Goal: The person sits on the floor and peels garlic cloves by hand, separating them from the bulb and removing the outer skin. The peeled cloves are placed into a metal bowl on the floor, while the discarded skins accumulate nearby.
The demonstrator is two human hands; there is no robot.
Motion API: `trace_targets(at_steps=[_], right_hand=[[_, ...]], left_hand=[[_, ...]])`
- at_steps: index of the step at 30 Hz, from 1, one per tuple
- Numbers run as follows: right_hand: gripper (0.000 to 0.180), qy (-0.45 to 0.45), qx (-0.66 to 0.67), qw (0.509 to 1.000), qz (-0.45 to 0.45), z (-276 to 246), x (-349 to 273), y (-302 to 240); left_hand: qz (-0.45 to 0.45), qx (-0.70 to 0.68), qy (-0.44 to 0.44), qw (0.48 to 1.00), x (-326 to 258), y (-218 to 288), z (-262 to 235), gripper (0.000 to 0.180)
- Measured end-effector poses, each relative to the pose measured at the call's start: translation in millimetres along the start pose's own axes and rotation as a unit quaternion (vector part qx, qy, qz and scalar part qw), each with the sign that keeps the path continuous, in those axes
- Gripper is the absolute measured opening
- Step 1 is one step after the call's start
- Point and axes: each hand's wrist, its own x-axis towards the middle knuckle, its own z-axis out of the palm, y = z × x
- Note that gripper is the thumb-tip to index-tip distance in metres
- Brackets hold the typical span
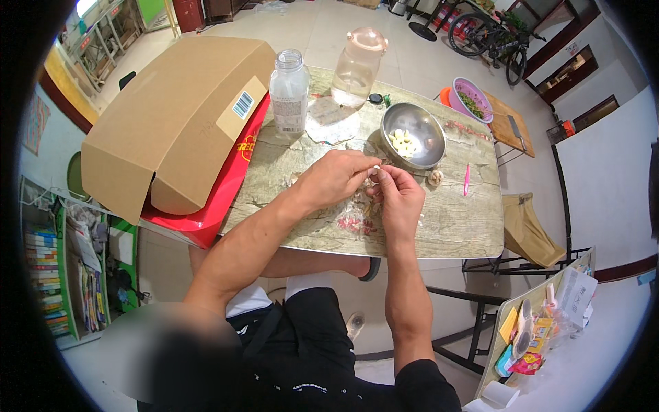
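"Steel bowl (428,125): contents, location?"
"Peeled garlic cloves (403,143). On the counter (460,226), beyond the right hand (401,199)."
"Grip?"
"Left hand (335,178) and right hand together, fingertips pinching a white garlic clove (374,171), mostly hidden. Garlic bulb (435,178) sits to their right."

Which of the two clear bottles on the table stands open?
The left bottle, beside the cardboard box: its threaded neck is bare, while the right bottle has a pink lid on.
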Motion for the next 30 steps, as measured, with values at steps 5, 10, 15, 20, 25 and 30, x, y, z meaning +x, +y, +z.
trace_targets(at_steps=[5, 10, 15, 20, 25, 30], right_hand=[[0.018, -0.021, -0.059, 0.998, -0.011, 0, -2, 7], [0.018, -0.033, -0.056, 0.998, 0.001, 1, -2, 2], [0.015, -0.030, -0.021, 0.999, 0.015, 1, -3, -4], [0.013, -0.017, -0.010, 1.000, 0.008, -1, -3, -2], [0.013, -0.007, -0.023, 1.000, -0.002, -2, -3, 0], [0.015, -0.005, -0.016, 1.000, 0.001, -3, -3, 0]], left_hand=[[0.003, 0.023, 0.003, 1.000, 0, 3, -1, 0.023], [-0.004, 0.028, -0.001, 1.000, 0, 0, -3, 0.023], [0.003, 0.007, -0.015, 1.000, 0, 2, -2, 0.026], [0.011, 0.013, -0.025, 1.000, 0, 5, -2, 0.028], [0.023, 0.015, -0.032, 0.999, -1, 4, -1, 0.029], [0.014, 0.011, -0.041, 0.999, -1, 6, 0, 0.029]])
